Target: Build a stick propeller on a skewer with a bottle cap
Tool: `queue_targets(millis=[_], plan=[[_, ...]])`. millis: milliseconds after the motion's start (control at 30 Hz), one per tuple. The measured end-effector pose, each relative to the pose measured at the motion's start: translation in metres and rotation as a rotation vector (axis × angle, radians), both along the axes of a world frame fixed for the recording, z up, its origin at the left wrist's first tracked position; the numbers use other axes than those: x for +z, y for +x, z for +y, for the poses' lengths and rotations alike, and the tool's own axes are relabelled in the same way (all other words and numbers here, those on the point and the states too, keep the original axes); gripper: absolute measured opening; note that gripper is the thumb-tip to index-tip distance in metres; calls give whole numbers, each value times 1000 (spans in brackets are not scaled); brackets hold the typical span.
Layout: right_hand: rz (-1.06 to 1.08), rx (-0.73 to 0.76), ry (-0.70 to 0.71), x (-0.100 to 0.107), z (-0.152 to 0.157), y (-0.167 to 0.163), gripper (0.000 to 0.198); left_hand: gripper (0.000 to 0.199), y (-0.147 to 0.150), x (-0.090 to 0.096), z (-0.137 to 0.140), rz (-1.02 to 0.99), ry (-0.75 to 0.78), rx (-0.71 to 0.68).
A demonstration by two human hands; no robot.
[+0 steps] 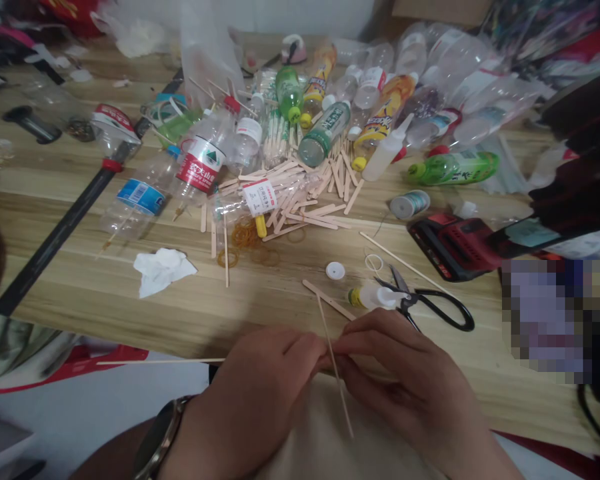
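Note:
My left hand [265, 380], a watch on its wrist, and my right hand [405, 380] meet fingertip to fingertip at the table's front edge. Both are closed in a pinch. One thin wooden stick [344, 403] runs lengthwise between them, at the right hand's fingertips. Another thin stick [160, 362] sticks out leftward from under my left hand. Where the two sticks meet is hidden by my fingers. Just beyond the right hand lie black-handled scissors [443, 310], a small glue bottle [375, 295] and a flat popsicle stick [327, 300].
Plastic bottles, such as a red-labelled one [200, 163], crowd the back above a pile of popsicle sticks [307, 213]. Rubber bands [247, 235], a crumpled tissue [164, 270], a white cap [335, 270] and a thread spool [410, 203] lie nearer. A red-black power tool [455, 247] stands right.

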State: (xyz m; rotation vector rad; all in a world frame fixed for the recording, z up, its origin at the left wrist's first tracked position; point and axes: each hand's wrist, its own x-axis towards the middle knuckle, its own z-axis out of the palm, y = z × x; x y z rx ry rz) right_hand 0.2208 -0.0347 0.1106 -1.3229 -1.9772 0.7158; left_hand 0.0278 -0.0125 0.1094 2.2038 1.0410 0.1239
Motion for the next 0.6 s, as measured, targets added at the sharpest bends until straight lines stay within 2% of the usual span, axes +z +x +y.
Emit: queue_targets(millis=[167, 600], plan=[[46, -55, -136, 0, 3, -8, 20, 23, 0, -1, 0, -20, 10, -22], [-27, -132, -99, -2, -1, -5, 16, 25, -1, -1, 1, 2, 9, -14]])
